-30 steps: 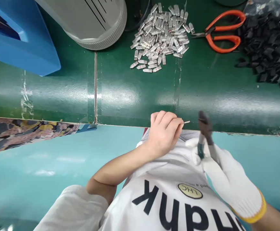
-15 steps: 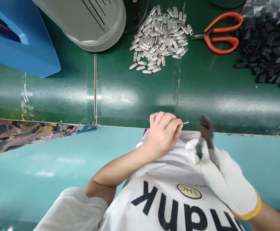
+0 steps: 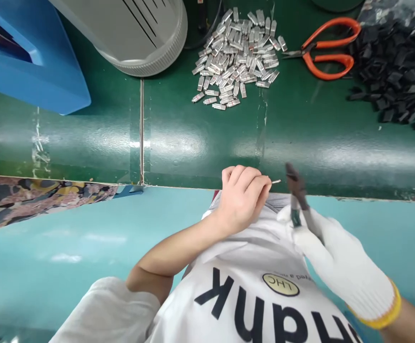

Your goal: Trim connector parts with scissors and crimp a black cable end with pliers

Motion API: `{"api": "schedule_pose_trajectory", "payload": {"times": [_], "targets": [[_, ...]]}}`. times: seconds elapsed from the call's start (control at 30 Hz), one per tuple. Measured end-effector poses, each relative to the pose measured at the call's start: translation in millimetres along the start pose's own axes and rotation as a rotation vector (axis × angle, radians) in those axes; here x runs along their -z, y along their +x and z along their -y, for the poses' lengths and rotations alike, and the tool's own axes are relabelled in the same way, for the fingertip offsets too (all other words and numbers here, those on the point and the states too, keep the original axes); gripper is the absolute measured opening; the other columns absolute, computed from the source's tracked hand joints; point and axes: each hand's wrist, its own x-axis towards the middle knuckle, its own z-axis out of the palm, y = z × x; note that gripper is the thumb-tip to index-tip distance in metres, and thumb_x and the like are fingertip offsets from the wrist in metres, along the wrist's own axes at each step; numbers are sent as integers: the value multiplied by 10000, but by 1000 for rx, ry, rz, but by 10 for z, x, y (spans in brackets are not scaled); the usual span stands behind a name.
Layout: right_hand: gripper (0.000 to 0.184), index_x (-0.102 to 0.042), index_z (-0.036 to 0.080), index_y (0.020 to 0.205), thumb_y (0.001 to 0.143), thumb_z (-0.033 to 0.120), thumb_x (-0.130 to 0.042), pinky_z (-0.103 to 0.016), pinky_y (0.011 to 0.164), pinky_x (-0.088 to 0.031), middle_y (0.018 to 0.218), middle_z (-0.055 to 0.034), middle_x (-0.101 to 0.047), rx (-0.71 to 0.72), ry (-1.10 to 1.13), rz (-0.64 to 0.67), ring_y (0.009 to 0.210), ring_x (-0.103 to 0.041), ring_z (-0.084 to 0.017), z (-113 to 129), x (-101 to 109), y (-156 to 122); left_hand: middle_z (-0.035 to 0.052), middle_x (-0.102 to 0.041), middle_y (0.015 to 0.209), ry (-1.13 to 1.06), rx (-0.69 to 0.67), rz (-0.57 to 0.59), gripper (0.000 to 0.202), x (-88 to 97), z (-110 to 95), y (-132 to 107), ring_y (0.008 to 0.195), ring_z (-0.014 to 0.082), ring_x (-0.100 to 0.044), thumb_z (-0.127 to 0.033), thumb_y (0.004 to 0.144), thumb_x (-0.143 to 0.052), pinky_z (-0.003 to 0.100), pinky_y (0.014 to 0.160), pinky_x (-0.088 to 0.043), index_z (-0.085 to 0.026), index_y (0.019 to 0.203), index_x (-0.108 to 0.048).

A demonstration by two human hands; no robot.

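Green bench (image 3: pixel 200 143) spans the upper head view; on it we note silver pieces (image 3: pixel 238 59), orange cutters (image 3: pixel 331 44) and black parts (image 3: pixel 395 74). At its near edge we see the bare left hand (image 3: pixel 243 197), fingers curled closed around a pin (image 3: pixel 276 181), tip exposed. Our gloved right hand (image 3: pixel 336 262) grips pliers (image 3: pixel 296 185), their blurred head just beside the pin; we cannot tell their jaws' opening.
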Motion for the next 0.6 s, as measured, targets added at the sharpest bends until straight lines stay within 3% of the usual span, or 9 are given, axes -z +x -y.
{"api": "schedule_pose_trajectory", "payload": {"times": [0.13,0.27,0.4,0.5,0.6], "targets": [[529,-571,258,841,949,737,-375,-314,677,-443,777,-9,-656,-64,-17,0,678,-566,-178,56,13,7,20,-713,905,4,8,4,93,-2,3,10,839,172,-594,-152,945,-670,369,833,-400,-207,994,-614],[504,-576,266,870,947,720,-373,-309,668,-454,758,1,-648,-3,27,-11,674,-576,-176,90,42,14,16,-708,886,2,-12,-20,99,-11,8,5,833,170,-600,-151,942,-677,369,835,-408,-207,995,-615],[532,-513,246,747,936,728,-391,-306,626,-437,695,-1,-614,-95,-37,-1,598,-532,-158,111,57,23,21,-717,903,2,-10,-13,106,-20,17,-6,838,173,-606,-151,941,-678,371,838,-410,-208,1001,-613],[520,-552,257,821,954,722,-360,-308,669,-447,781,3,-656,-50,-36,11,671,-569,-166,125,81,28,18,-715,898,7,-24,-24,99,-24,21,-8,835,173,-609,-164,948,-673,372,838,-408,-213,1006,-611],[585,-555,255,792,935,780,-340,-319,669,-451,766,-5,-656,-120,-64,48,661,-572,-173,143,111,41,18,-711,892,2,-18,-31,96,-24,25,-8,830,174,-605,-158,943,-675,375,837,-407,-211,991,-610]]}}
